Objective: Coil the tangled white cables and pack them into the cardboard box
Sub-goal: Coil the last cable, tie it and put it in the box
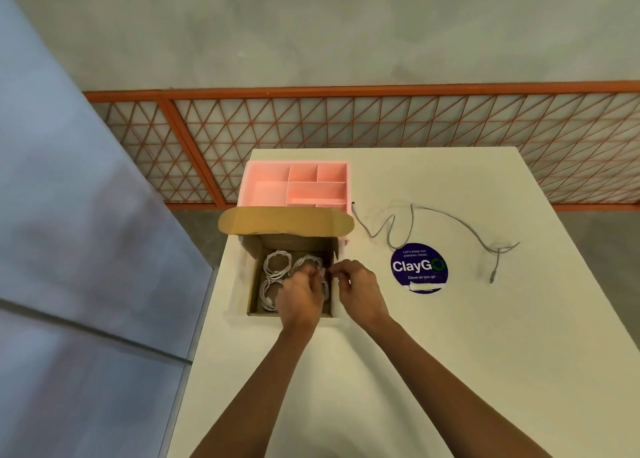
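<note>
Arms stretched forward, left hand [300, 296] was down in the cardboard box [287, 221] on the desk [450, 353] — fingers curled round the coiled white cables [275, 267], right hand [356, 289] hovered at its right rim, fingertips pinched — on what, unclear.

Table [450, 353]: box [284, 220], pink tray [247, 184], probably cable [496, 263]

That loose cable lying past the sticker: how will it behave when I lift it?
Likely floppy: the loose cable lies in slack waves on the table, so it should droop and trail. Probably light, being thin. Its plug end may swing.
</note>
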The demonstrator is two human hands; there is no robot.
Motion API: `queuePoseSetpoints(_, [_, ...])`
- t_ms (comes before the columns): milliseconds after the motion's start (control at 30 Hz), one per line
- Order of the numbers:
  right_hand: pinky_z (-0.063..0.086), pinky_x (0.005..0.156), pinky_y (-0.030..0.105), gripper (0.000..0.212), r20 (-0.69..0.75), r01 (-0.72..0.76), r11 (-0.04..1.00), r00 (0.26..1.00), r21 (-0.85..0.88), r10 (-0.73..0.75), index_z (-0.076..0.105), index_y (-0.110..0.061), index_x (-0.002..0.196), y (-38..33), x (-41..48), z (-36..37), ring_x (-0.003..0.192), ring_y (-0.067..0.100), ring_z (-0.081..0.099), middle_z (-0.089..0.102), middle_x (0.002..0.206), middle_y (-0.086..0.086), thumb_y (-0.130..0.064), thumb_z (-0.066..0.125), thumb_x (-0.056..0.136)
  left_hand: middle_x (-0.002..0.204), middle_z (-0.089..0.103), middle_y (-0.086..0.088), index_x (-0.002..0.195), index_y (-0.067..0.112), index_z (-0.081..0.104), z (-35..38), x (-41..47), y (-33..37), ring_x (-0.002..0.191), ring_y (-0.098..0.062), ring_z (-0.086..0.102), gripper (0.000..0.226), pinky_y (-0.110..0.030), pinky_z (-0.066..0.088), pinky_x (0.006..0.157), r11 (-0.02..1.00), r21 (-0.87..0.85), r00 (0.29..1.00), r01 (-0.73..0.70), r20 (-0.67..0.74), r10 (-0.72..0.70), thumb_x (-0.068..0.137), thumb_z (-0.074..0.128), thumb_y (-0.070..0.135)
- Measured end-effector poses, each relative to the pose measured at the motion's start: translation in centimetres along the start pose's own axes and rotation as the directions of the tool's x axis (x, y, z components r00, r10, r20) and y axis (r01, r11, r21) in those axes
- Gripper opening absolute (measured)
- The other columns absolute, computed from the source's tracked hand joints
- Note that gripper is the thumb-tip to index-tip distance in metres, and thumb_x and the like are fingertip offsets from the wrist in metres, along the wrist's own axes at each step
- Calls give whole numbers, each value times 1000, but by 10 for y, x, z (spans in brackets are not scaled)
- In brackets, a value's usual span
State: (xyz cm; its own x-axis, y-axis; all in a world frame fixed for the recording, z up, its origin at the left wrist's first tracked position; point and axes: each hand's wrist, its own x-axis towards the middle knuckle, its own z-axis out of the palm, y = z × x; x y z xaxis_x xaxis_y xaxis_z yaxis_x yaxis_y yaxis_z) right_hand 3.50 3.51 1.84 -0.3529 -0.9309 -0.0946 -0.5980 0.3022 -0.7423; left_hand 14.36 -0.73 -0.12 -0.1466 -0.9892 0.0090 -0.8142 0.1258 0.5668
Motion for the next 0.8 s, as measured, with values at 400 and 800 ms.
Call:
queuePoseSetpoints(400, [44,83,20,25,-148,-91,996,985,-12,89,63,-7,111,80,23,-92,103,18,59,63,115,6,-2,46,94,101,61,-9,105,7,59,60,-17,100,87,-26,62,16,-39,51,74,960,-187,974,-209,47,221,98,47,16])
queuePoseSetpoints(800, [39,93,34,23,-152,35,959,985,-283,-81,63,-9,114,104,105,-128,112,27,48,58,118,10,-17,52,95,132,40,-16,127,2,42,114,70,137,117,-30,44,37,-34,44,84,994,70,971,-89,227,71,91,50,-4])
